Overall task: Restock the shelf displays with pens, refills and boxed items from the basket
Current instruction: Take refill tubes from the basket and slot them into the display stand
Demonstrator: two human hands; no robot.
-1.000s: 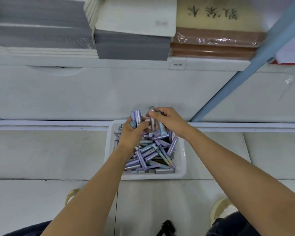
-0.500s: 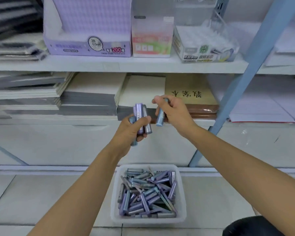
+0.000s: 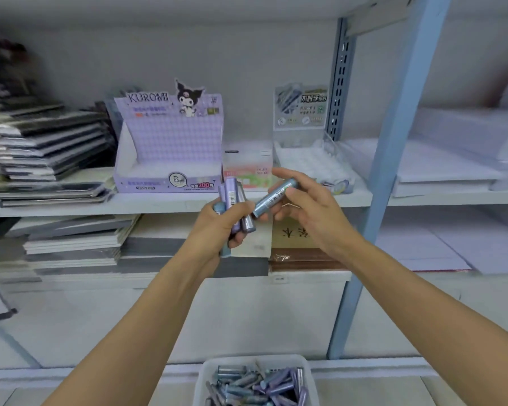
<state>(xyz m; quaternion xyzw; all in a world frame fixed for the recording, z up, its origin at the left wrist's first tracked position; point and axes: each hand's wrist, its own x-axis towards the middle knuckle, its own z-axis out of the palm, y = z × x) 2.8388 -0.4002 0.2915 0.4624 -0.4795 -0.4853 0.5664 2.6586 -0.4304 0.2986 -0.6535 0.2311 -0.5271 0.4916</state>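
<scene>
Three tubes [image 3: 232,194] in left hand [image 3: 217,227]; one tube [image 3: 273,197] in right hand [image 3: 308,212].

Both bare forearms reach forward, the hands nearly meeting. The left hand [image 3: 217,227] grips a bundle of tubes [image 3: 235,197] upright. The right hand [image 3: 311,212] pinches a single tube [image 3: 273,198] between thumb and fingers.

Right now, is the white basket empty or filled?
Filled: many blue and purple refill tubes lie piled inside the basket; its lower part is out of frame.
</scene>
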